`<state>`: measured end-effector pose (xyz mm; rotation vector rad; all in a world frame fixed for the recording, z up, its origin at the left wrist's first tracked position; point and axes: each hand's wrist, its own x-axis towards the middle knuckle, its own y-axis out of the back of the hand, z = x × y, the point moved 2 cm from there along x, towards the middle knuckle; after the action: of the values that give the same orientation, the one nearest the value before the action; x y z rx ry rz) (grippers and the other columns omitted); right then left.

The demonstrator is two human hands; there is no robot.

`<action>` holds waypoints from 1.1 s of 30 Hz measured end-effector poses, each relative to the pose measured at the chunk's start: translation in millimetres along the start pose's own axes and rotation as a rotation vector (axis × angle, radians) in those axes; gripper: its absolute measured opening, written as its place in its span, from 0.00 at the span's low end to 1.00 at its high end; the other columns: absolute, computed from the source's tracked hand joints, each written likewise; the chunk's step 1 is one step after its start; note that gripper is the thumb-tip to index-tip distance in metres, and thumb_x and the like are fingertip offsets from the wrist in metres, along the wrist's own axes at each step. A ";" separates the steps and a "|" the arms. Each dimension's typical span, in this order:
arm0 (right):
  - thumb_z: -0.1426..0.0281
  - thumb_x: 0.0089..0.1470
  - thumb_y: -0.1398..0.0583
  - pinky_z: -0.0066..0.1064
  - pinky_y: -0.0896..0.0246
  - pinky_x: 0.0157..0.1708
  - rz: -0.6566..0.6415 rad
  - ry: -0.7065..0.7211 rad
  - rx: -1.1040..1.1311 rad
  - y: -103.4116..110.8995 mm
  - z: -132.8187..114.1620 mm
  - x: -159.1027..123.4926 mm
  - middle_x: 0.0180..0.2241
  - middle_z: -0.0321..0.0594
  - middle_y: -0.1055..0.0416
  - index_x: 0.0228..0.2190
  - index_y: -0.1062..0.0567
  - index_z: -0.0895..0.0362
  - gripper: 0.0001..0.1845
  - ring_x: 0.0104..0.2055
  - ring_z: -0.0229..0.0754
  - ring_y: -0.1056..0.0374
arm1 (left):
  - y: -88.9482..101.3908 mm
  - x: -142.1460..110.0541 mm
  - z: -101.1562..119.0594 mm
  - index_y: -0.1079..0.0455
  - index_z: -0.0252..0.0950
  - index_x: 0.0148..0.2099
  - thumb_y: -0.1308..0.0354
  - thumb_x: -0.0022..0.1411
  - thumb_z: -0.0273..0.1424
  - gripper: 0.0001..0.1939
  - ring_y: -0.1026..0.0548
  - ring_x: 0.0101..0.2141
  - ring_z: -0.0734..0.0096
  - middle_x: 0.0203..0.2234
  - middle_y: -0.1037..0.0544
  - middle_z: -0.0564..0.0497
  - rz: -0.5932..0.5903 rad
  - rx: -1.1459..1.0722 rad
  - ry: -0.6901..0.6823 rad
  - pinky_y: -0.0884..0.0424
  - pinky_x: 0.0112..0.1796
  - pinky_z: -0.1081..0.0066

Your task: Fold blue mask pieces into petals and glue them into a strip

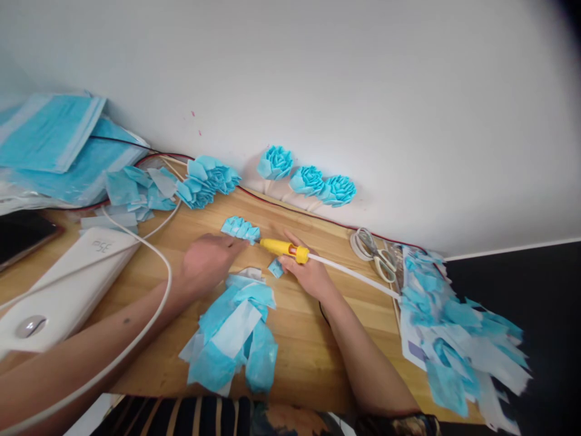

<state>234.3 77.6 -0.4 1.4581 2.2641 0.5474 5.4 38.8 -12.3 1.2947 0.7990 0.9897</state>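
My right hand is closed around a yellow hot glue gun, its tip pointing left. A long white glue stick sticks out of its back. My left hand is closed at the near edge of a pleated blue strip, right by the glue gun's tip; its fingertips are partly hidden. A small blue piece lies at my right fingers. Nearer to me, a pile of blue and white fabric pieces rests on the wooden table.
Blue fabric roses stand against the wall, with a bunch of blue flowers to their left. Face masks, a white power bank, a phone and a white cable are left. Scissors and more fabric pieces lie right.
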 end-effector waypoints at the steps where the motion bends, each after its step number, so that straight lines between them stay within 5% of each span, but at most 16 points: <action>1: 0.59 0.55 0.39 0.29 0.41 0.29 0.001 0.000 -0.004 0.4 -0.8 0.0 0.21 0.31 0.35 0.60 0.33 0.60 0.34 0.27 0.38 0.40 | -0.4 0.1 -0.1 0.31 0.39 0.58 0.51 0.65 0.25 0.20 0.22 0.36 0.59 0.40 0.20 0.44 -0.004 -0.008 -0.003 0.35 0.34 0.66; 13: 0.59 0.51 0.38 0.29 0.39 0.29 0.032 -0.074 0.054 0.6 -8.7 4.8 0.25 0.32 0.33 0.62 0.38 0.59 0.40 0.24 0.35 0.43 | 2.0 0.6 0.8 0.30 0.39 0.57 0.50 0.64 0.25 0.20 0.22 0.35 0.57 0.37 0.20 0.45 -0.016 -0.014 0.008 0.35 0.32 0.65; 25: 0.61 0.53 0.39 0.30 0.39 0.33 0.086 -0.022 -0.079 2.5 -3.9 9.2 0.28 0.35 0.29 0.61 0.35 0.57 0.35 0.30 0.39 0.37 | 1.0 0.9 1.5 0.29 0.39 0.56 0.50 0.64 0.24 0.20 0.22 0.35 0.57 0.37 0.20 0.43 0.010 -0.008 0.009 0.34 0.32 0.64; 29: 0.59 0.54 0.38 0.31 0.38 0.34 0.073 0.015 -0.247 2.4 -4.2 7.9 0.31 0.37 0.26 0.63 0.37 0.53 0.37 0.31 0.41 0.34 | -0.4 1.0 1.3 0.30 0.39 0.57 0.49 0.64 0.25 0.20 0.22 0.36 0.54 0.39 0.20 0.42 -0.009 -0.015 0.018 0.33 0.33 0.63; 33: 0.56 0.54 0.37 0.36 0.37 0.39 -0.013 0.202 -0.635 6.3 -4.2 4.9 0.36 0.45 0.23 0.65 0.41 0.53 0.41 0.36 0.49 0.30 | 0.6 1.0 1.2 0.31 0.38 0.57 0.51 0.66 0.25 0.20 0.22 0.39 0.55 0.41 0.20 0.42 -0.023 -0.030 0.013 0.32 0.36 0.63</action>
<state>235.1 84.0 5.9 1.0962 1.9563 1.3128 6.8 39.2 -11.5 1.2517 0.8047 0.9896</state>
